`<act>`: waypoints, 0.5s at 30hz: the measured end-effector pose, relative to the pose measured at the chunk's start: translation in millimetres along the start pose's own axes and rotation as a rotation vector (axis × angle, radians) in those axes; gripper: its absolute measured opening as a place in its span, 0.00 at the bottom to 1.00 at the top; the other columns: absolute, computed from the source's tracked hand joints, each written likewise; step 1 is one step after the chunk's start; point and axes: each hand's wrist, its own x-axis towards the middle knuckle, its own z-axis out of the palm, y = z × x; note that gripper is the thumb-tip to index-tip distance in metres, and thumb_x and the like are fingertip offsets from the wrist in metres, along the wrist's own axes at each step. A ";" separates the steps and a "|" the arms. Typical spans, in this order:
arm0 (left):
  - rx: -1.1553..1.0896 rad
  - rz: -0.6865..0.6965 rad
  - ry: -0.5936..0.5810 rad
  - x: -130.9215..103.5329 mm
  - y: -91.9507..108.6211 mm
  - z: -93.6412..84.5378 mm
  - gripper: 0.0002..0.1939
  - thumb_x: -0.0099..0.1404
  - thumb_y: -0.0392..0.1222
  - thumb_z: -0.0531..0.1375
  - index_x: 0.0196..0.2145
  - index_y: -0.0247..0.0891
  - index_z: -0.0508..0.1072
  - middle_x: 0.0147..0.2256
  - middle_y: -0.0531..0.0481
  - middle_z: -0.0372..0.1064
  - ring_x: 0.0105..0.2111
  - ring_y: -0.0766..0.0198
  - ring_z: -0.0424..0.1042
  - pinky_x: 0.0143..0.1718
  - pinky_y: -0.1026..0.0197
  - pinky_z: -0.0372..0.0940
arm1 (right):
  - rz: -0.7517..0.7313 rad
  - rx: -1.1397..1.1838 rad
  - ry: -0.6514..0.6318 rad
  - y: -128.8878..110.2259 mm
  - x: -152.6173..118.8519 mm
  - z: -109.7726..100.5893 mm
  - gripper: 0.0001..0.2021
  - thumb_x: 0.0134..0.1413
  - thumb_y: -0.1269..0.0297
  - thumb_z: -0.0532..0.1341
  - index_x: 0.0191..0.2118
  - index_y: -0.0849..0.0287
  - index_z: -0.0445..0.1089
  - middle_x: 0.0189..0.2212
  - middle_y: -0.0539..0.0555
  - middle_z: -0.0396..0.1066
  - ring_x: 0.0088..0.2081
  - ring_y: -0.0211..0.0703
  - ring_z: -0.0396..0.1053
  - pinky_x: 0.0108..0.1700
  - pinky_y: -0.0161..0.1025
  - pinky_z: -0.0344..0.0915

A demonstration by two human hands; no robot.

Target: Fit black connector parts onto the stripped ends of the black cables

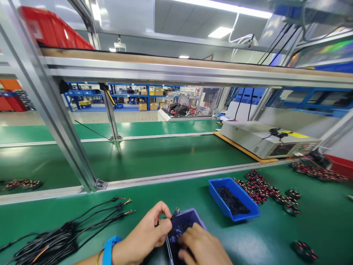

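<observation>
My left hand point(151, 232), with a blue band at the wrist, pinches the end of a black cable point(174, 213) whose thin coloured wires stick up beside the near bin. Inside that purple-blue bin point(199, 217) lie small dark parts point(176, 232). My right hand point(201, 244) reaches into it, fingers bent down among the parts; the fingertips are blurred and partly hidden, so anything between them cannot be made out.
Bundled black cables point(60, 239) lie at the left. A blue bin point(235, 198) of black pieces stands right of centre, near round coil parts point(256, 187). A grey instrument point(264, 138) sits behind. A metal post point(55, 99) and shelf beam point(176, 73) frame the bench.
</observation>
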 end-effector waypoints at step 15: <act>-0.282 0.023 0.047 6.8 -5.3 9.5 0.18 0.63 0.56 0.65 0.32 0.37 0.71 0.26 0.53 0.62 0.22 0.69 0.61 0.22 0.67 0.52 | 0.022 0.130 0.003 -4.3 -0.9 1.9 0.16 0.54 0.84 0.59 0.38 0.52 0.72 0.36 0.47 0.77 0.38 0.43 0.75 0.37 0.34 0.66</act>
